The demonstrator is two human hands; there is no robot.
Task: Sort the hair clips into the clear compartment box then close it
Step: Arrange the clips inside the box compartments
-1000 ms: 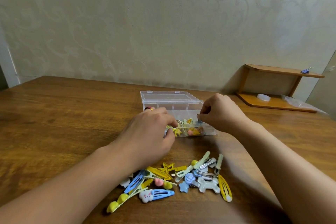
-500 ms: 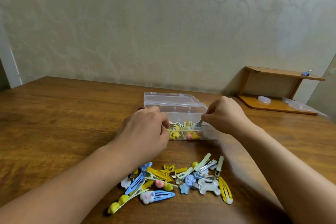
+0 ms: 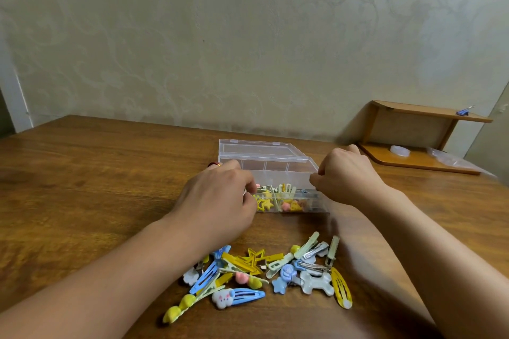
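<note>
The clear compartment box stands mid-table with its lid tilted open towards the wall. Its front compartments hold yellow star clips, pink ones and pale green ones. My left hand lies curled over the box's left front corner and hides that part. My right hand has its fingers closed at the box's right rim, pinching the end of a grey-blue hair clip that lies inside the box. A loose pile of hair clips lies on the table in front of me.
The wooden table runs to the wall. A small wooden shelf stands at the back right, with a white round thing and a plastic bag on its base and a blue clip on top.
My right hand has lowered the grey-blue clip into the box's right side. My left hand has shifted slightly left along the box front. The pile has not changed.
</note>
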